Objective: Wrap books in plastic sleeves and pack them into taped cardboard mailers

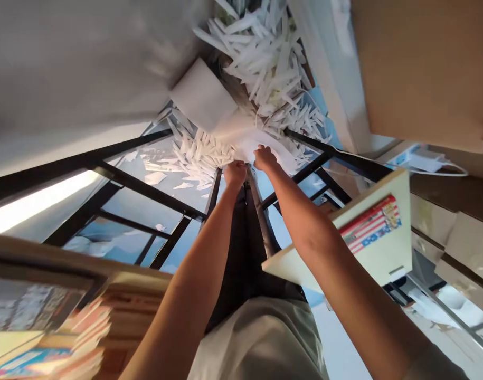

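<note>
My left hand (236, 173) is closed, its fingers pinched at the near edge of a pale white sheet of paper (271, 145). Close by on the right, my right hand (265, 157) has its fingers curled onto the same sheet. Small details at the fingertips are too blurred to make out. Just beyond the hands stands a thick white roll (205, 97), and the sheet appears to run from its side. Narrow white paper strips (204, 153) lie heaped left of the sheet, and a larger heap of strips (261, 58) spreads behind it.
Black metal frame bars (146, 187) flank both sides. On the right, a pale board (399, 232) carries a red, white and blue patterned item (371, 224). A power strip (419, 158) with white cables lies behind it. A stack of books or papers (106, 332) stands lower left.
</note>
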A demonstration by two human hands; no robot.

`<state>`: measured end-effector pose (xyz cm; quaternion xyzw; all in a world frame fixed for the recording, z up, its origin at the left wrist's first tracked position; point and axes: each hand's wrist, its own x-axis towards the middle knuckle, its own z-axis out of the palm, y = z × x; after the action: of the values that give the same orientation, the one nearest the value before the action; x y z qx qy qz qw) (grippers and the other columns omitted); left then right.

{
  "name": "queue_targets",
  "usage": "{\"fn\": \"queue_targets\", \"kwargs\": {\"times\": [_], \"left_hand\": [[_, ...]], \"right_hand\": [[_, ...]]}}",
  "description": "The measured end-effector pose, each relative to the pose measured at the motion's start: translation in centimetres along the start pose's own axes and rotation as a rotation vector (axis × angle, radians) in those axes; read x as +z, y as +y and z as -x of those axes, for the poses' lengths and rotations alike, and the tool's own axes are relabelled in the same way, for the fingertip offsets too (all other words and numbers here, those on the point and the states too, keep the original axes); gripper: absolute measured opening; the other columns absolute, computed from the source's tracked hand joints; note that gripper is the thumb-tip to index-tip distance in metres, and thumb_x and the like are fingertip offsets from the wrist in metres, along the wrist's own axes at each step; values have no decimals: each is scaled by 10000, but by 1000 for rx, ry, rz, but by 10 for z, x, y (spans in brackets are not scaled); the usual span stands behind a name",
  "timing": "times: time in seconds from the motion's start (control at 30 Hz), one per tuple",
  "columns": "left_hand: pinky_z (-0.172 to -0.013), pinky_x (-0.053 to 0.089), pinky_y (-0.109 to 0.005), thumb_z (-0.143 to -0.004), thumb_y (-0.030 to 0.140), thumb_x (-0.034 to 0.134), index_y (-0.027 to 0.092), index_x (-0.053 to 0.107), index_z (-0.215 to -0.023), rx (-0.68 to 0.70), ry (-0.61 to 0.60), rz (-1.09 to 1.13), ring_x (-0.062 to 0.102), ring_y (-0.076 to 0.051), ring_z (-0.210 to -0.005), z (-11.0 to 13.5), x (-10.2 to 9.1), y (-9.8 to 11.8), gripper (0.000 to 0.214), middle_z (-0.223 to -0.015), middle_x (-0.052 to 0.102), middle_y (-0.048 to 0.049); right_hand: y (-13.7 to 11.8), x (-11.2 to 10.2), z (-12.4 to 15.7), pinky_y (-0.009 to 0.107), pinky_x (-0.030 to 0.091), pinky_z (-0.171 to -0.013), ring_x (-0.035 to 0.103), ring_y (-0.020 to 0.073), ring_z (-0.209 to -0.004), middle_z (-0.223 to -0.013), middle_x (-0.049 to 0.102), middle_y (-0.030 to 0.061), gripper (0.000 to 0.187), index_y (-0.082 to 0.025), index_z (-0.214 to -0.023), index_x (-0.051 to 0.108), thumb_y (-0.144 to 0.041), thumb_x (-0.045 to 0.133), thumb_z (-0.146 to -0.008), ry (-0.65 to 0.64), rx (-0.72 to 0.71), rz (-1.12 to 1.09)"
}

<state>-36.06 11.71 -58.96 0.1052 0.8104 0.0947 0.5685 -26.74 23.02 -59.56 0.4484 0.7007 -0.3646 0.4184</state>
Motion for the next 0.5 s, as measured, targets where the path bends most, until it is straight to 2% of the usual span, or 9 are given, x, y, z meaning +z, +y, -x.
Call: {"fn": "queue_targets", "kwargs": {"times": [0.17,0.3,0.4,0.5], "left_hand": [[-1102,574,-373,-949,151,654,185,851,-1303,-62,-27,62,789,-298,-1286,-68,35,-16,406,-1265,874,-122],[-1123,568,-376,-977,170,627,187,843,-1308,-57,-59,60,784,-288,-1290,-116,57,-33,396,-1272,872,-118],[-1123,560,-379,-979,156,610,184,828,-1335,-60,-69,63,779,-284,-1291,-143,70,-47,418,-1284,871,-116],[-1117,556,-373,-985,154,603,178,822,-1332,-67,-61,53,780,-280,-1283,-156,80,-61,411,-1280,871,-117]], "right_hand": [[18,35,-88,562,516,-1292,458,390,-1640,-1847,388,200,477,-120,-1414,742,2,594,-978,-75,32,59],[34,61,-150,580,484,-1325,413,384,-1678,-1897,306,184,511,-110,-1425,726,19,591,-949,-107,45,84],[44,78,-184,564,482,-1331,410,384,-1683,-1912,261,192,534,-105,-1440,719,27,617,-933,-135,62,88],[52,90,-200,532,504,-1309,470,377,-1641,-1842,379,226,526,-104,-1465,706,0,646,-953,-156,27,84]]}}
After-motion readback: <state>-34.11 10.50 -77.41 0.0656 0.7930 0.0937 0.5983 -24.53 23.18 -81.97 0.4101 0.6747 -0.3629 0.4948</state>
